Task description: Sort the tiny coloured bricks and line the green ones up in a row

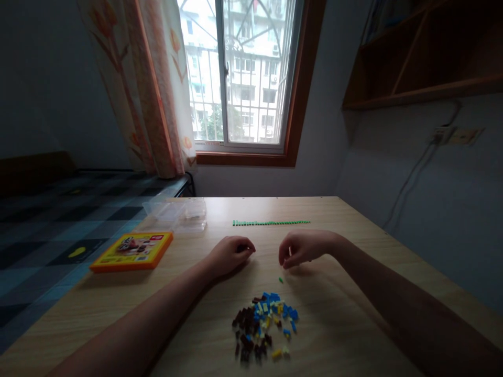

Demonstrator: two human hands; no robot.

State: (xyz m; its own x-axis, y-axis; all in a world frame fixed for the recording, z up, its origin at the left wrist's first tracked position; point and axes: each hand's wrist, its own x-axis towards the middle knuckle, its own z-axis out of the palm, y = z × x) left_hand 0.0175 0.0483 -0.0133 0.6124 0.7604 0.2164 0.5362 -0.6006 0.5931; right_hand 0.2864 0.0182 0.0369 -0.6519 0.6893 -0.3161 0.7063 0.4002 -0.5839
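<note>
My left hand point(231, 255) rests on the wooden table point(338, 324), loosely closed, with index finger and thumb curled close together and nothing visible between them. Across from it, my right hand point(298, 248) hovers low with its fingers bent down and the tips near the thumb. Whether those fingertips hold a tiny piece cannot be made out. Just below them, a small green brick point(280, 280) lies by itself, apart from the fingers. Closer to me is a loose pile of building bricks, with dark brown bricks point(246, 318), blue bricks point(293, 314) and yellow bricks point(277, 354).
Beyond my hands, small green bricks point(271, 223) form a long row. Clear plastic boxes point(188, 214) stand at the back left, behind a yellow-orange box point(131, 252). A bed with a checked cover point(78, 209) adjoins the table's left side.
</note>
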